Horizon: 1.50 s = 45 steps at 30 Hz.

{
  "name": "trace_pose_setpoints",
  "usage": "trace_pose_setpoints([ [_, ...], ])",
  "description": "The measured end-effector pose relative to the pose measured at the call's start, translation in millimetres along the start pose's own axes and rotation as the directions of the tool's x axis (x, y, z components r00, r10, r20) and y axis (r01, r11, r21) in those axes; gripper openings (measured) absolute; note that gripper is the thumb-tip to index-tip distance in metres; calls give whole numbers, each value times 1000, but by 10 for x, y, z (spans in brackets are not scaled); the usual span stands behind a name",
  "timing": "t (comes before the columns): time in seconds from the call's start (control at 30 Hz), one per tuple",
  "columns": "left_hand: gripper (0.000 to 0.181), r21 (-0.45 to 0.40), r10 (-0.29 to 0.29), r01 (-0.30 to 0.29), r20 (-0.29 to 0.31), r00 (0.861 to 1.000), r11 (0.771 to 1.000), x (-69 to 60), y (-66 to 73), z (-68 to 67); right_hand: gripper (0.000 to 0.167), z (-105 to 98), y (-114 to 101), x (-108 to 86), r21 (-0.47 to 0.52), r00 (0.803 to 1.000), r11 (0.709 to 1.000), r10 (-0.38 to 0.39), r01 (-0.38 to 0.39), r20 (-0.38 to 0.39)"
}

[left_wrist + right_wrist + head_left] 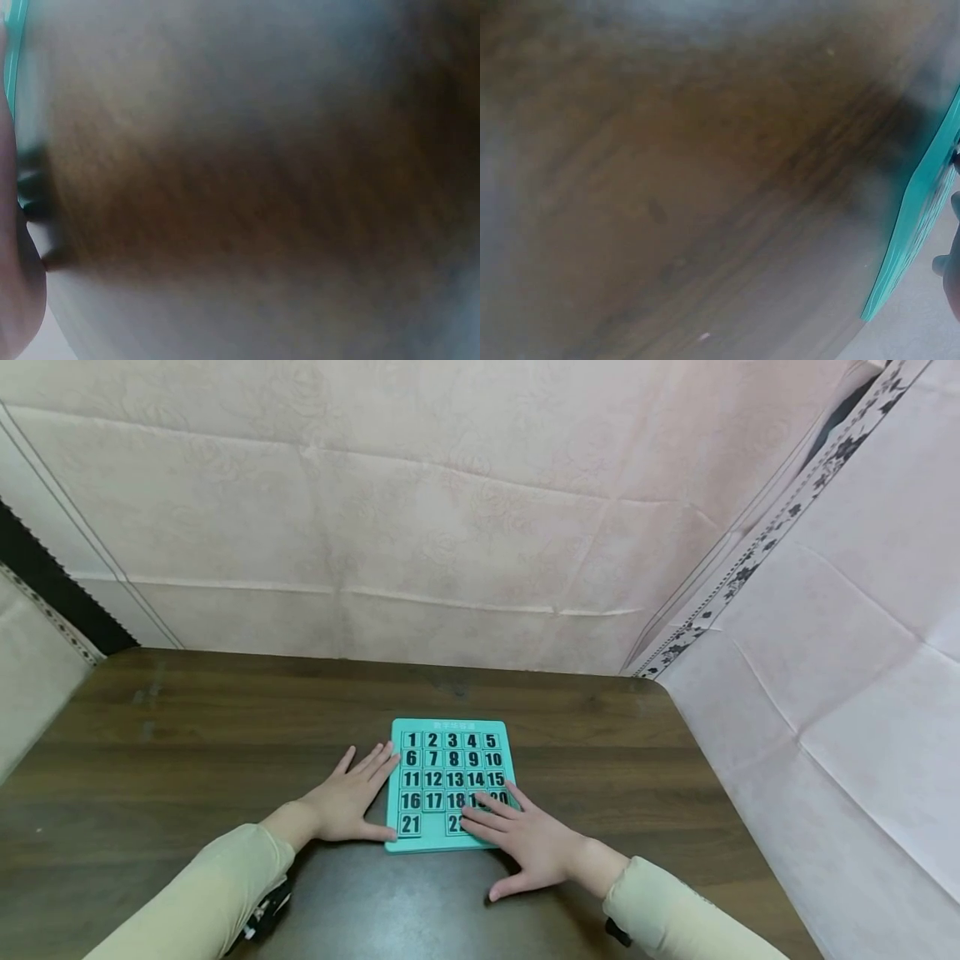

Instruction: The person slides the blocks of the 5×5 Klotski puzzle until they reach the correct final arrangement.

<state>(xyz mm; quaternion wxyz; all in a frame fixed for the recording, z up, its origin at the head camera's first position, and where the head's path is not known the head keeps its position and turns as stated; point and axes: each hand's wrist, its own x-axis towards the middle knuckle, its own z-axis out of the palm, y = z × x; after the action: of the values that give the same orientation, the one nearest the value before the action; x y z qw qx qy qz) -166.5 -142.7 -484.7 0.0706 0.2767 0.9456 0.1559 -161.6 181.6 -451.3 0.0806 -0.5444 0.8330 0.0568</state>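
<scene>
A teal number sliding puzzle (431,841) lies flat on the table, its black-numbered tiles in rows that start from 1 at the top left. In its bottom row a gap follows the 21 tile (410,824). My left hand (345,802) rests along the puzzle's left edge, fingers spread and straight. Over the lower right corner my right hand (536,845) lies with fingers extended, hiding several tiles; its thumb points toward the table's near side. The left wrist view catches only a strip of the hand and the teal edge (13,67). On the right, the puzzle's side (915,217) shows beside fingertips.
The puzzle lies on a dark brown wood-grain table (225,735). Pale cloth (450,527) hangs behind the table's far edge, and another white cloth (847,710) with a floral border flanks the right side. A black strip (60,585) shows at the far left.
</scene>
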Motion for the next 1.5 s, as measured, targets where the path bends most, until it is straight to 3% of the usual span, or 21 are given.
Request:
trace_pose_setpoints([
  [0.63, 112, -9, -13, 13, 6, 1000, 1000, -17, -13, 2, 87, 12, -69, 68, -63, 999, 998, 2, -5, -39],
  [1.17, 110, -9, -8, 8, 2, 1000, 1000, -3, -6, -9, 88, -77, -194, 262, -76, 1000, 997, -4, 3, -12],
  [1.5, 110, -12, -6, 6, 2, 1000, 1000, -3, 6, -17, 88, -74, -134, 187, -63, 999, 998, -2, -1, -47],
])
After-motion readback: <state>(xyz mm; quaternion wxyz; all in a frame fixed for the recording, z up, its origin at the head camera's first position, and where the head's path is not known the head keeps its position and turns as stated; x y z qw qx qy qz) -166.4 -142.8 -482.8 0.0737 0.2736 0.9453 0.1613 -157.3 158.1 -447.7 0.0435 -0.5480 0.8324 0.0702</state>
